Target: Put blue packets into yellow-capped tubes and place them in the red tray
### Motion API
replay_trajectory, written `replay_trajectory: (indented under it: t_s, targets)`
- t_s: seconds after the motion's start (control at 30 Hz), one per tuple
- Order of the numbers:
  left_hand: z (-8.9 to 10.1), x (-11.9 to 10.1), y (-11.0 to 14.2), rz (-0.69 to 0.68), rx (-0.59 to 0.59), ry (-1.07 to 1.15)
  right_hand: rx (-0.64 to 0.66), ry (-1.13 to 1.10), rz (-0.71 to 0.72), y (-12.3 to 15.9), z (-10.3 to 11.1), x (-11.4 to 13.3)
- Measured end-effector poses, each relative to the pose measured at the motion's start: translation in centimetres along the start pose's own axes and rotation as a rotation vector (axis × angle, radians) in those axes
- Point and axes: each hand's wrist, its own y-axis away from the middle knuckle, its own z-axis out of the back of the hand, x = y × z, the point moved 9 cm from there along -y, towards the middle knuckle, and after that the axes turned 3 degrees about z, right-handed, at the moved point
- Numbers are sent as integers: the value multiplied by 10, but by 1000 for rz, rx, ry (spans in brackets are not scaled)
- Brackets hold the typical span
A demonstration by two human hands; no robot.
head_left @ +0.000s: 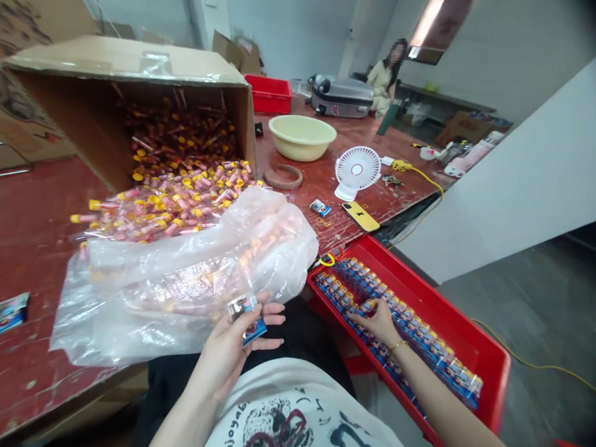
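Observation:
My left hand (247, 326) is in front of my body, its thumb pressing a small blue-and-white packet (243, 306) against the fingers, which are partly spread. On the right, my right hand (382, 325) reaches into a long red tray (483, 347). Its thumb and fingers are closed around a small blue packet with a yellow top (365, 306). Similar blue packets (429, 346) stand in long rows in the tray, and my forearm hides part of them.
An overturned cardboard box (126, 63) spills yellow-capped pink tubes (180, 201) onto the red table (28, 213) and a clear plastic bag (273, 231). Behind are a cream basin (302, 137), white fan (357, 170), yellow phone (360, 216) and grey suitcase (342, 95). A person (385, 77) sits farther back.

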Motion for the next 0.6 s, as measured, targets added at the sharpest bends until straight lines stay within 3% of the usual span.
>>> replay_trajectory:
  t_s: [0.1,0.17,0.6]
  targets:
    - [0,-1,0,3,-11,-15,94,90,-24,11,-36,2]
    - [1,-2,0,12,-13,-17,121,142,-39,15,-48,1]
    - [0,5,-2,22,73,-9,160,219,-39,13,-50,-14]
